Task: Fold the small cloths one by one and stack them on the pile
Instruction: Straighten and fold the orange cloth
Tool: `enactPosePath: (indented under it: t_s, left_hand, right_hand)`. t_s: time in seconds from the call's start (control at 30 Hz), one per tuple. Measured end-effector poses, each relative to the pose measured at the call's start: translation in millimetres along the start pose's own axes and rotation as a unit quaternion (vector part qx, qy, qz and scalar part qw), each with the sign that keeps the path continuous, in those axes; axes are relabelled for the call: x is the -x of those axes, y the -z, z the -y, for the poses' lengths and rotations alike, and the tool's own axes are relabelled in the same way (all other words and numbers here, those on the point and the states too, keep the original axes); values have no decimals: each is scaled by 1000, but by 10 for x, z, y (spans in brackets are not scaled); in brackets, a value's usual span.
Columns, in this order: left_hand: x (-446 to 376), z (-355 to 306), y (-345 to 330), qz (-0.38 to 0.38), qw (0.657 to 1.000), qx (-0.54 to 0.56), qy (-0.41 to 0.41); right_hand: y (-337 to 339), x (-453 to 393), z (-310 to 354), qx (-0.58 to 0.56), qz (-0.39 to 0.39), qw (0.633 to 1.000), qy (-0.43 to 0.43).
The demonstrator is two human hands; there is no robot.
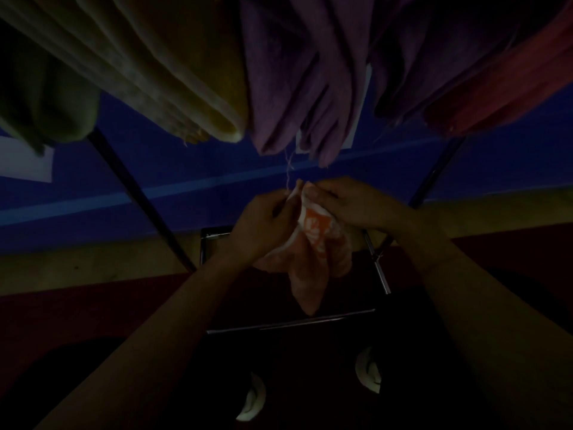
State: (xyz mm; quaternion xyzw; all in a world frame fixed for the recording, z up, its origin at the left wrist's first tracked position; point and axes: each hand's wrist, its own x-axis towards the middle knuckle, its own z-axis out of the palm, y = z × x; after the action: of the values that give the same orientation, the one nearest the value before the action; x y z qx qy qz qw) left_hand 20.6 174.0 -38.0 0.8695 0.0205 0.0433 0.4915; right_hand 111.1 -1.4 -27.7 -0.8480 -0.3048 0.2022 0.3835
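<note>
Hanging crumpled from both grips: left hand (266, 225), right hand (350, 203) pinch orange-white cloth (310, 259).

Small cloth (310, 256) pale orange w/ white print; hanging cloths (294, 72) yellow, purple, red

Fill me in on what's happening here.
A person holds a small orange-and-white cloth up in the air with both hands. The left hand and right hand pinch its top edge close together, and the rest hangs down crumpled, not yet folded. Larger yellow and purple cloths hang on a rack above. The light is dim, and no pile shows clearly.
</note>
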Motion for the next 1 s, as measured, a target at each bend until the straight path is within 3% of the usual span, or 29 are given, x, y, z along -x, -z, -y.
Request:
enactPosePath:
  t_s: [0.2, 0.63, 0.77, 1.0]
  left_hand:
    - [68, -23, 10, 23, 998, 42, -31]
    - [88, -64, 73, 19, 995, 57, -74]
    - [94, -51, 29, 4, 994, 95, -52]
    - [136, -119, -5, -7, 990, 140, 33]
  right_hand:
    - [-39, -32, -39, 22, 8, 1000, 14]
    - [-34, -6, -56, -15, -76, 997, 26]
    - [18, -29, 21, -17, -69, 994, 78]
    - [13, -10, 75, -37, -74, 995, 63]
